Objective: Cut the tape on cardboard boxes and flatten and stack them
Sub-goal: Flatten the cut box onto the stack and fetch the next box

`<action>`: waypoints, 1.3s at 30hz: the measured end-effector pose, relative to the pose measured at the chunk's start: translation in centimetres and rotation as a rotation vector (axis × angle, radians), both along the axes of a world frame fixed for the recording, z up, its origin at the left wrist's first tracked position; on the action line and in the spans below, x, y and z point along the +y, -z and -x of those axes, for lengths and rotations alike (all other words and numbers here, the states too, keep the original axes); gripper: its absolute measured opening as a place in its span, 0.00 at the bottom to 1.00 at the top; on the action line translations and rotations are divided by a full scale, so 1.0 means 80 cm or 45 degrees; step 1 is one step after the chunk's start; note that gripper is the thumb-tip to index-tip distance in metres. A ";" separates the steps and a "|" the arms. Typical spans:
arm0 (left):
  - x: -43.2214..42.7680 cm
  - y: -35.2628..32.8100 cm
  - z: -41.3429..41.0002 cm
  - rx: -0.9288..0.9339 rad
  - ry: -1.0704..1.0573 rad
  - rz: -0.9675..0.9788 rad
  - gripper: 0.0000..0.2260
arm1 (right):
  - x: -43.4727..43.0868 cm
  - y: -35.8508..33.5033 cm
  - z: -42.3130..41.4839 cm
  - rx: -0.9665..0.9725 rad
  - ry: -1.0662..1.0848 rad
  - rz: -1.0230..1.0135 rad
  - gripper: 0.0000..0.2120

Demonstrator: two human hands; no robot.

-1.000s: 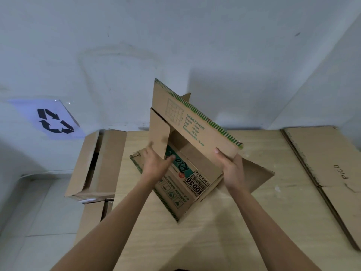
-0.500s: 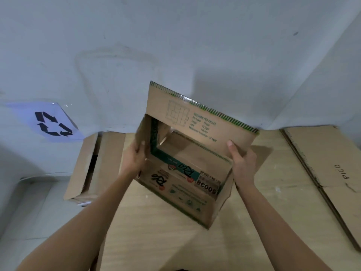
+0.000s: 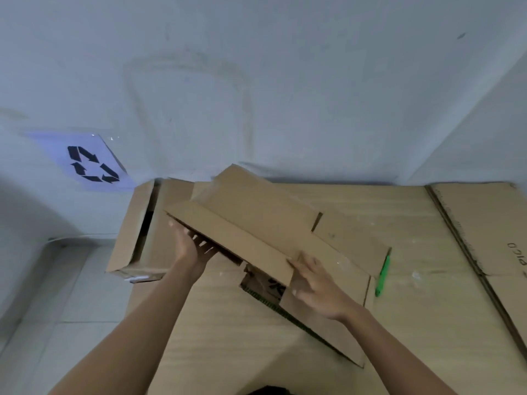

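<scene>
Pale wall (image 3: 285,81), wooden table (image 3: 242,352): flattening step in hand, box partly collapsed.

The cardboard box (image 3: 256,223) lies tilted at table centre, its panels folded over but its 9 o'clock edge raised off the surface. The left hand (image 3: 194,249) supports that raised edge from beneath with fingers spread. The right hand (image 3: 316,286), well apart at 4 o'clock, lies flat on the top panel with fingers extended. A green cutter (image 3: 383,273) rests at 3 o'clock, just beside the box. Flattened cardboard (image 3: 484,238) lies further out at 3 o'clock, and an open box (image 3: 142,229) stands at 9 o'clock under a recycling sign (image 3: 91,163). Judgement: next, lower the raised edge and press it flat, then carry it to the flattened cardboard.
</scene>
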State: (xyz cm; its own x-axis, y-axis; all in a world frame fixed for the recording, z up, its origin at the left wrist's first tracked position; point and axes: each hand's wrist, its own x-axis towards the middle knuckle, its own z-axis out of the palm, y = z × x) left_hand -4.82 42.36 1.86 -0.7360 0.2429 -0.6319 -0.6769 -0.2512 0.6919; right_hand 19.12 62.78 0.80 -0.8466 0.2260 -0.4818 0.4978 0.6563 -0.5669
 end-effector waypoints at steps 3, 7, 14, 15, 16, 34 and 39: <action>-0.007 0.011 -0.019 -0.100 -0.004 -0.118 0.34 | -0.015 0.020 0.005 -0.136 -0.065 -0.023 0.37; 0.002 0.030 -0.072 -0.181 0.327 0.060 0.19 | -0.032 0.047 0.013 -0.293 -0.127 -0.040 0.41; 0.025 0.063 -0.107 -0.138 0.199 0.411 0.12 | -0.023 0.044 0.007 -0.148 0.050 0.266 0.35; 0.024 0.061 -0.100 -0.107 0.216 0.423 0.11 | -0.018 0.047 0.000 -0.089 0.099 0.255 0.34; 0.023 0.056 -0.092 -0.082 0.232 0.442 0.10 | -0.013 0.050 -0.007 -0.040 0.162 0.201 0.34; 0.040 -0.005 -0.084 0.289 0.143 0.505 0.07 | -0.118 0.005 0.015 -0.013 0.008 -0.473 0.63; 0.035 -0.017 -0.083 0.459 0.223 0.578 0.13 | -0.096 -0.031 0.006 0.203 0.088 -0.396 0.37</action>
